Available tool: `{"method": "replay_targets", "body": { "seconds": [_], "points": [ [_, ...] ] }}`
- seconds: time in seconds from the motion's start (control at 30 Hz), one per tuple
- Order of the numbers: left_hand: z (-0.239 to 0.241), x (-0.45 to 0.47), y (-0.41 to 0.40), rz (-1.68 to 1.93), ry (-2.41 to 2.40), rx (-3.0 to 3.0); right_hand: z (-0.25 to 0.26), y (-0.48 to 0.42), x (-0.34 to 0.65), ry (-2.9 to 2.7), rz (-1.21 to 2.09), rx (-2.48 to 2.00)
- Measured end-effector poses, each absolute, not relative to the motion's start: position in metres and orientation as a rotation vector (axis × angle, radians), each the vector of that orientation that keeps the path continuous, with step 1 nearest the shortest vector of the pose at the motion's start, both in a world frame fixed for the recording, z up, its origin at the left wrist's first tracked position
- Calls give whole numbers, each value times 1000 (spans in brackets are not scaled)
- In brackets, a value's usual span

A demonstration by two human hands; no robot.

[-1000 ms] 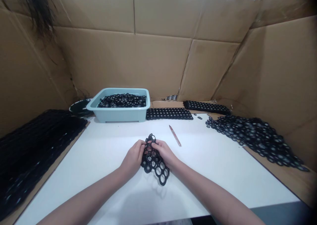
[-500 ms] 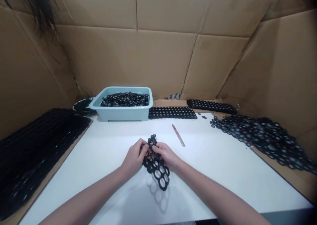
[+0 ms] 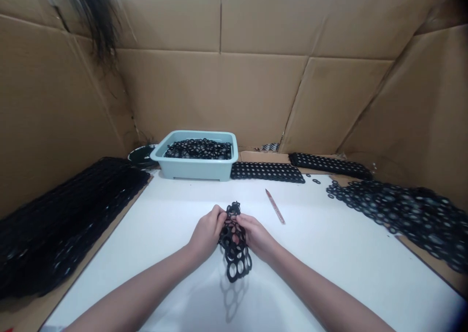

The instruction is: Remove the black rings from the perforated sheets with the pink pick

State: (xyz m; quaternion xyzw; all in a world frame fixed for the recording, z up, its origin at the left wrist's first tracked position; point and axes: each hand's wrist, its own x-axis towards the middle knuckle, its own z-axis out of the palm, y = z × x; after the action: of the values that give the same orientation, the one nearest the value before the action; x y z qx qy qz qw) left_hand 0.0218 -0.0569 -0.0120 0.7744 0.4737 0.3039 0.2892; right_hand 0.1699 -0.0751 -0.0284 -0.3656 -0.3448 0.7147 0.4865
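Observation:
A black rubber sheet of joined rings hangs between my two hands above the white table. My left hand grips its upper left part with the fingers curled. My right hand pinches the upper right part. The sheet's top is bunched up between my fingertips and its lower end dangles free, casting a shadow on the table.
A pale blue tub of loose black rings stands at the back. Flat ring sheets lie behind it and to its right. A big stack of sheets lies left, a heap of rings right. A thin brown stick lies on the table. Cardboard walls surround everything.
The view has swung left, so everything sits further right in frame. The ring sheet has been lifted a little and now hangs straighter and narrower between my hands.

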Motion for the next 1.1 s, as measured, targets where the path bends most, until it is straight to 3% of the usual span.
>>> {"method": "replay_targets", "body": {
  "seconds": [0.63,0.8,1.03,1.1],
  "points": [
    [-14,29,-64,943,1172,1774,-29,-76,163,-741,1690,-1000],
    [-13,26,-63,897,1149,1853,-22,-80,162,-1018,1579,-1148],
    [2,-5,-19,1355,1572,1658,-20,-83,164,-1174,1594,-1197],
    [0,-4,-20,1260,1566,1774,-22,-82,164,-1163,1627,-1177]
  ]
}}
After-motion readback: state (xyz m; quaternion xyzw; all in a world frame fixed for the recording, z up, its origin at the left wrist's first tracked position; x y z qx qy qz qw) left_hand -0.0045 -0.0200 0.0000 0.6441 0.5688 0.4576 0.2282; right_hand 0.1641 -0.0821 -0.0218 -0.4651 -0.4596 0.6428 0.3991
